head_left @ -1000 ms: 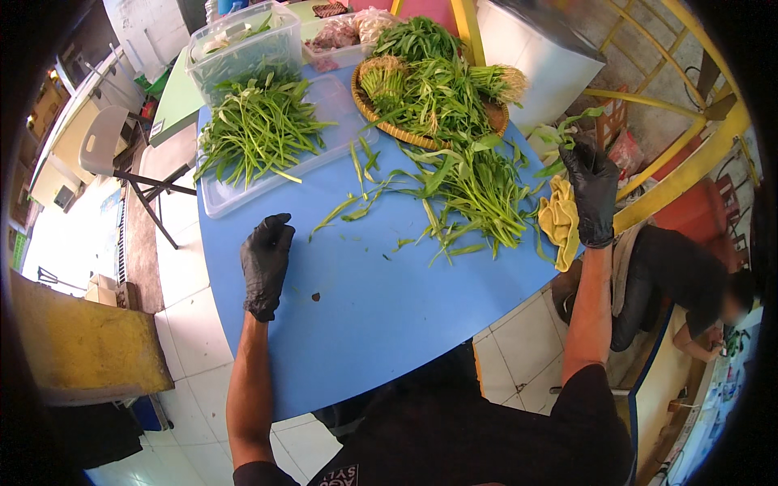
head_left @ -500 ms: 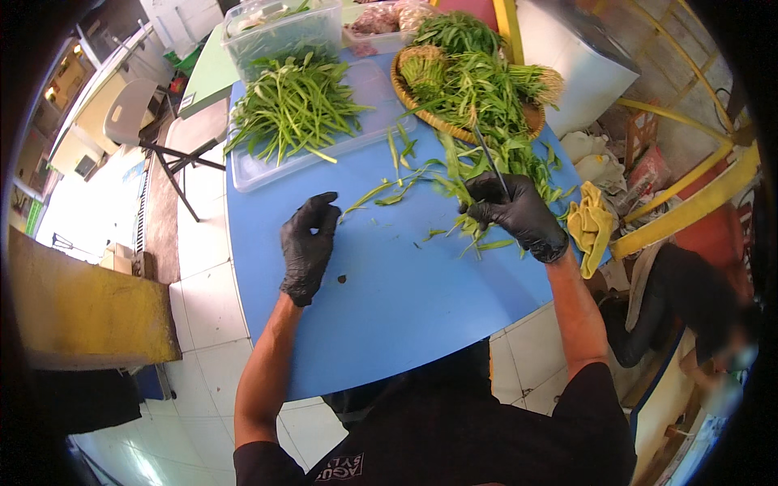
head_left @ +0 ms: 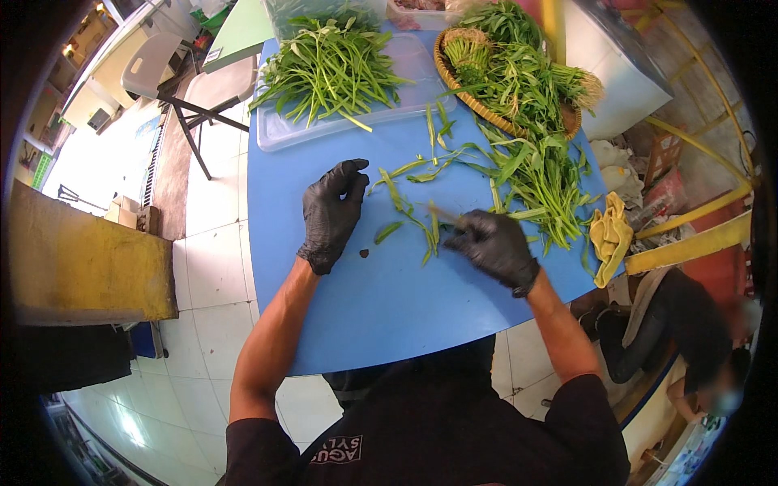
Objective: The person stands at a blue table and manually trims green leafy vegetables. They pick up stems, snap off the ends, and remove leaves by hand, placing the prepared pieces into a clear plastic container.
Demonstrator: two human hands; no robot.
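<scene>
Right hand (head_left: 496, 249): you grasp a thin tool (head_left: 444, 213) between thumb and fingers; it is motion-blurred, perhaps a small knife. Left hand (head_left: 332, 212): your fingers curl toward the thumb, no stem shows in them, and whether anything sits inside the curl I cannot tell. For good working of this step, in my judgement, keep the tool's tip low and turned clear of your left fingers, since it points across toward that side. Move it slowly among the leaf scraps (head_left: 389, 232), which look limp and likely to cling to a blade or a glove, and take only a few stems at a time so they line up. Position of the greens: the loose bunch (head_left: 543, 182) lies just beyond your right hand and slightly to its right, stem ends toward you; the scraps lie between your two hands, nearer the tool. Beyond your left hand, a heap of greens (head_left: 328, 69) rests on a clear lid (head_left: 271, 134). Farther out past your right hand, more bunches fill a round basket (head_left: 506, 121). A crumpled yellow cloth (head_left: 609, 235) lies right of your right hand, apart from it, at the edge of the blue table (head_left: 389, 316).
</scene>
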